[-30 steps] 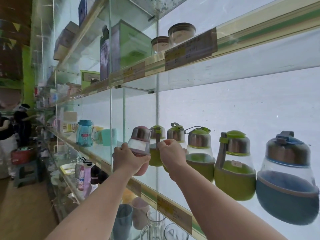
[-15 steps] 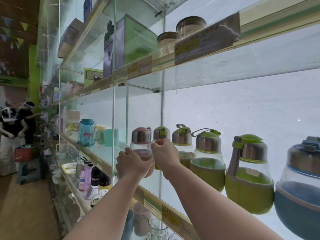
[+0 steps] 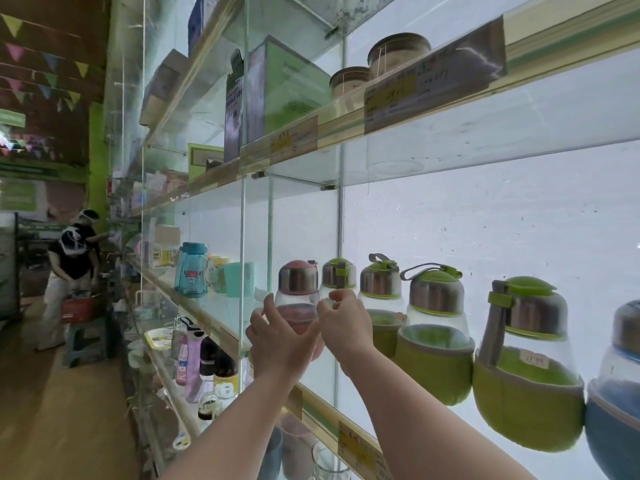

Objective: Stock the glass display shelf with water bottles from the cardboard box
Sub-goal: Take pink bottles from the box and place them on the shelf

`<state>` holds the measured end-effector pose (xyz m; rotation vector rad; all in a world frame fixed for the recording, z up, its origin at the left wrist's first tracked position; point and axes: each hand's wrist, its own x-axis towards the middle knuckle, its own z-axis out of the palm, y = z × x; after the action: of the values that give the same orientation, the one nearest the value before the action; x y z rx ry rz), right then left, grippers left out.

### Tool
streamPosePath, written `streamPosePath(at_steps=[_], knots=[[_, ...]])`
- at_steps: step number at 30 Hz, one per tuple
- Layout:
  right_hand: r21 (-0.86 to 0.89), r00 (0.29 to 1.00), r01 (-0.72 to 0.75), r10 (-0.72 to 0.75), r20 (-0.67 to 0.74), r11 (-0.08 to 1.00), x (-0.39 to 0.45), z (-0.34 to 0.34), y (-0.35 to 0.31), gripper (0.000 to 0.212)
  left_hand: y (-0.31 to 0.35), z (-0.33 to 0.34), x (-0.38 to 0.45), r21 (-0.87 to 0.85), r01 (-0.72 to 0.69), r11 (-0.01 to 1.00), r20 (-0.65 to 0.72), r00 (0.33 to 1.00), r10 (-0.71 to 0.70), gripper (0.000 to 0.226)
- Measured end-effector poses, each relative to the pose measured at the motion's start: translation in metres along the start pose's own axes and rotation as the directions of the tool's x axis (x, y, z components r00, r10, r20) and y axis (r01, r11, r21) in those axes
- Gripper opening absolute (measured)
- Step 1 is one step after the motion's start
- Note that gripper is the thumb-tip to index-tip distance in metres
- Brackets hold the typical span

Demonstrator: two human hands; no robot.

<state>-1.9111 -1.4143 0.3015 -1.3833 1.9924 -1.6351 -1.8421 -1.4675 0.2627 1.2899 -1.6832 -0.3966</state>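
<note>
Flanking pink bottle on shelf — L hand, R hand.

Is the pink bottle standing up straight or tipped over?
Standing up straight: the pink bottle has its lid on top, on the glass shelf.

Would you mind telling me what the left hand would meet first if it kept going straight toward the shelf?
Most likely the pink bottle directly ahead of the left hand; its open fingers already sit at the bottle's side, though whether they touch is unclear.
</note>
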Motion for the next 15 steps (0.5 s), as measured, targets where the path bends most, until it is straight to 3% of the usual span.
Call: streamPosePath(at_steps=[6, 11, 15], knots=[[-0.004, 0.999, -0.025, 0.025, 0.031, 1.000, 0.004, -0.005, -0.001, 0.040, -0.011, -0.039, -0.020, -0.037, -0.063, 0.997, 0.001, 0.998, 0.063, 0.076], [-0.080, 0.999, 0.019, -0.016, 0.034, 0.997, -0.010, -0.006, -0.016, 0.042, -0.038, -0.108, -0.045, -0.025, 0.035, 0.999, 0.081, 0.996, -0.033, 0.061], [-0.114, 0.987, 0.115, -0.100, 0.127, 0.987, -0.043, 0.006, -0.035, 0.031, -0.073, -0.164, -0.068, 0.057, 0.109, 0.992, 0.028, 0.993, -0.111, 0.056]])
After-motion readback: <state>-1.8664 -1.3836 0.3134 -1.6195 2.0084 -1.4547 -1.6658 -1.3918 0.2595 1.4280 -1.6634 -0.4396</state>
